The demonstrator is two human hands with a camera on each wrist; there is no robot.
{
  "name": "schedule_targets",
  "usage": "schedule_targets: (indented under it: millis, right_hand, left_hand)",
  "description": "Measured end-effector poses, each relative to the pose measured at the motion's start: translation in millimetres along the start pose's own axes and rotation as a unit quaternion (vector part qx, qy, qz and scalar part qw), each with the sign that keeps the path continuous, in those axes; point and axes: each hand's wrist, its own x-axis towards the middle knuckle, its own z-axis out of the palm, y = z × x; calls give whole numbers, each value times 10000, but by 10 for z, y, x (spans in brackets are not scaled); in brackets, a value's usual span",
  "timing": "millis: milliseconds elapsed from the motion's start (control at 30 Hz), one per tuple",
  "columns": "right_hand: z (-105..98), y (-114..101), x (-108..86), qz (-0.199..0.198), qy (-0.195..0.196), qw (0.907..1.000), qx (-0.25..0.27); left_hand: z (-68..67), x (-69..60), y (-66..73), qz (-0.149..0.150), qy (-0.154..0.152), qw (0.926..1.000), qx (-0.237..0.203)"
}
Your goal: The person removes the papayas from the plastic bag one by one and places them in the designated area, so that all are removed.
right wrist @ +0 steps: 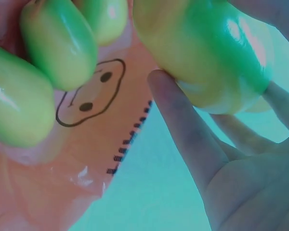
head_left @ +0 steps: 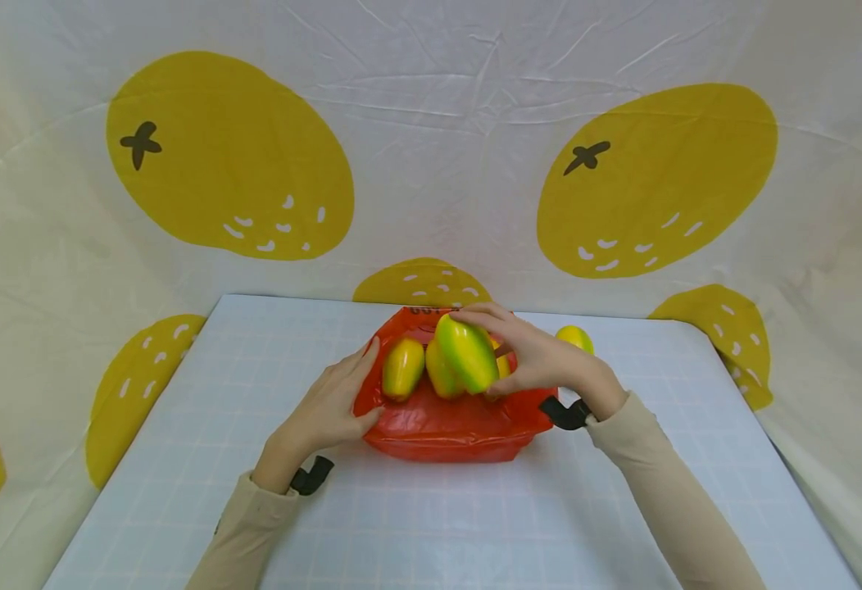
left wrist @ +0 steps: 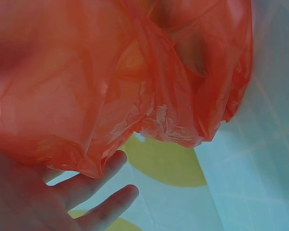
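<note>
A red plastic bag (head_left: 446, 422) lies on the table with its mouth spread, and several shiny yellow-green mangoes (head_left: 404, 370) rest in it. My right hand (head_left: 537, 352) grips another mango (head_left: 468, 354) above the bag, thumb on the near side and fingers round the far side. In the right wrist view that mango (right wrist: 207, 53) hangs beside the bag's printed face (right wrist: 94, 94). At the bag's left edge, my left hand (head_left: 331, 406) rests against the plastic with fingers extended. The left wrist view shows those fingers (left wrist: 108, 209) next to the crumpled bag.
One more mango (head_left: 574, 338) lies on the table behind my right wrist. The table (head_left: 431, 524) wears a pale blue checked cover. A white curtain with yellow fruit prints (head_left: 431, 180) rises behind its far edge and along both sides.
</note>
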Motion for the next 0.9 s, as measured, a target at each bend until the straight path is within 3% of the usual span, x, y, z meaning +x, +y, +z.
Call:
schedule_targets:
  millis: [467,767,900]
  right_hand:
    - [-36,35,-310,-220,1066,9934,360]
    - [-63,-196,-568,142,1709,9841,458]
    - [-58,-54,-672,24,1963,9785,637]
  left_hand:
    - [5,-2,-5,58,41,10000,50]
    - [6,1,16,52,17,10000,45]
    - [3,2,17,56,34,10000,52]
